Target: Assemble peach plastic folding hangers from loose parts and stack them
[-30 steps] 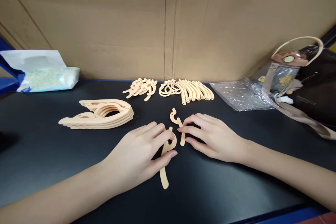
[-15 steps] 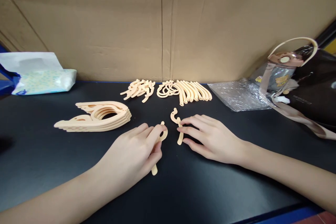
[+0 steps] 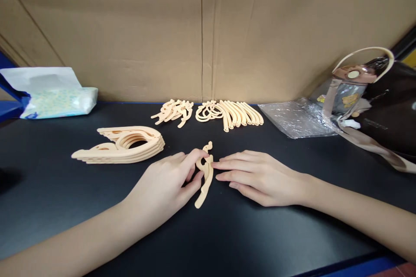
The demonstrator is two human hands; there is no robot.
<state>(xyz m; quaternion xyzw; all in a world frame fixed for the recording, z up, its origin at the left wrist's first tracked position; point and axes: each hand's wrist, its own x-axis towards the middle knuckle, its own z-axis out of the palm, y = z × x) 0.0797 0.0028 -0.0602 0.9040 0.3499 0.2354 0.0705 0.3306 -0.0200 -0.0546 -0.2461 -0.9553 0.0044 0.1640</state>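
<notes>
Two small peach plastic pieces (image 3: 206, 173) lie together on the black table (image 3: 65, 199), one a hook, the other a curved arm. My left hand (image 3: 169, 186) pinches them from the left with thumb and forefinger. My right hand (image 3: 256, 175) lies to their right, fingers stretched out and flat, fingertips pressing on the pieces.
A stack of finished peach hangers (image 3: 125, 145) lies at the left. Two rows of loose peach parts (image 3: 173, 110) (image 3: 232, 112) lie by the cardboard wall. A tissue pack (image 3: 55, 95) sits far left, a clear plastic bag (image 3: 297, 117), a bottle (image 3: 352, 86) and a dark bag at right.
The two pieces were apart, one under each hand. Both hands have come together and the pieces now overlap between them.
</notes>
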